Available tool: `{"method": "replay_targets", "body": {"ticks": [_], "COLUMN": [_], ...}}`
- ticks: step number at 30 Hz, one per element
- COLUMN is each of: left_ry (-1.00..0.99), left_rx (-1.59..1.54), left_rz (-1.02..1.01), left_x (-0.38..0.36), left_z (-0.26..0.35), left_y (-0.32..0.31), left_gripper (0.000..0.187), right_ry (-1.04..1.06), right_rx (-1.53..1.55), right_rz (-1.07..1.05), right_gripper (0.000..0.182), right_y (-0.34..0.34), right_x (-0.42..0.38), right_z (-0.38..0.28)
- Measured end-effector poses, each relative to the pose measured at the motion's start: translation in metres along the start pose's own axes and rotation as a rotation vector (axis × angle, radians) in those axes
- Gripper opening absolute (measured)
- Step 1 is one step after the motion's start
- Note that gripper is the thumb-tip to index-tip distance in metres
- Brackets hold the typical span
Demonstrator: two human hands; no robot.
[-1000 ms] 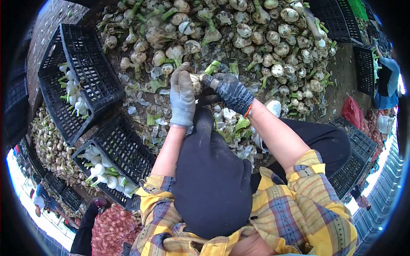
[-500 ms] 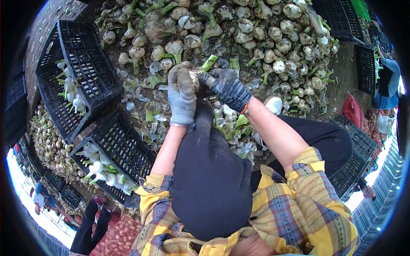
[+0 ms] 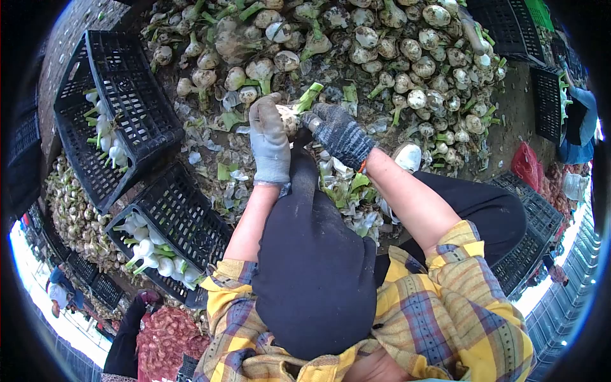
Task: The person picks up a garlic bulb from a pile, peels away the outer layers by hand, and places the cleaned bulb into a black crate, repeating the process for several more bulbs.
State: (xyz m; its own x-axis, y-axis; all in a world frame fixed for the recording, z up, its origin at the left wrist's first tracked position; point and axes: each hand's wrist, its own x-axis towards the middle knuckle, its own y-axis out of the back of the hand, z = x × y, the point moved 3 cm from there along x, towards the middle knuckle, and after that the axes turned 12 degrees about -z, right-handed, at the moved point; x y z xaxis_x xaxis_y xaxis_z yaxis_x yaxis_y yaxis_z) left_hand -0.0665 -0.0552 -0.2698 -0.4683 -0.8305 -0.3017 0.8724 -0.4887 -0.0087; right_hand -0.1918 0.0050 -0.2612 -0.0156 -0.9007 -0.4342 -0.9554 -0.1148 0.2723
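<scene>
My left hand, in a grey-white work glove with soiled fingers, is closed around a garlic bulb. The bulb's cut green stem points up and to the right. Against the bulb's right side rests my right hand, in a dark knitted glove. Its fingers are curled shut, and what they hold, if anything, is hidden. Both hands are above my dark-covered leg. In front of them lies a large heap of garlic bulbs, dirty and with stems cut short.
Peeled skins and leaf scraps litter the ground around my hands. At left, two black crates lie tilted with white garlic inside. A red net sack is at lower left, near another person's leg. A person is at far right.
The bulb has turned slightly in my left hand and more of its pale side shows. My right hand has shifted slightly. At lower left, the other person's legs have moved.
</scene>
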Motion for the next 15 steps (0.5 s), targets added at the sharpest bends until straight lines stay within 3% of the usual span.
{"method": "replay_targets", "body": {"ticks": [3,5,7,10,12,14,15], "left_ry": [0.066,0.002,-0.029,-0.003,0.261,0.504,0.472], "left_rx": [0.098,0.172,0.178,-0.002,-0.284,-0.633,-0.598], "left_rz": [-0.187,-0.278,-0.269,-0.081,-0.143,-0.125,-0.152], "left_x": [0.009,0.010,0.008,-0.005,0.001,0.002,0.002], "left_z": [-0.014,-0.030,-0.024,-0.011,-0.019,-0.021,-0.021], "left_y": [0.009,0.009,0.003,-0.013,-0.002,-0.005,-0.005], "left_gripper": [0.034,0.036,0.038,0.048,0.052,0.053,0.052], "right_ry": [-0.059,-0.097,-0.132,-0.204,-0.102,-0.135,-0.157], "right_rx": [-0.026,-0.055,-0.085,-0.095,-0.018,0.040,0.071], "right_rz": [0.059,0.119,0.181,0.161,0.235,0.222,0.217], "right_gripper": [0.025,0.025,0.025,0.026,0.027,0.027,0.027], "right_y": [-0.004,-0.001,0.003,0.006,0.004,-0.001,-0.003], "right_x": [0.004,0.004,0.002,0.002,-0.001,0.004,0.004], "right_z": [0.008,0.009,0.011,0.008,0.005,0.012,0.016]}}
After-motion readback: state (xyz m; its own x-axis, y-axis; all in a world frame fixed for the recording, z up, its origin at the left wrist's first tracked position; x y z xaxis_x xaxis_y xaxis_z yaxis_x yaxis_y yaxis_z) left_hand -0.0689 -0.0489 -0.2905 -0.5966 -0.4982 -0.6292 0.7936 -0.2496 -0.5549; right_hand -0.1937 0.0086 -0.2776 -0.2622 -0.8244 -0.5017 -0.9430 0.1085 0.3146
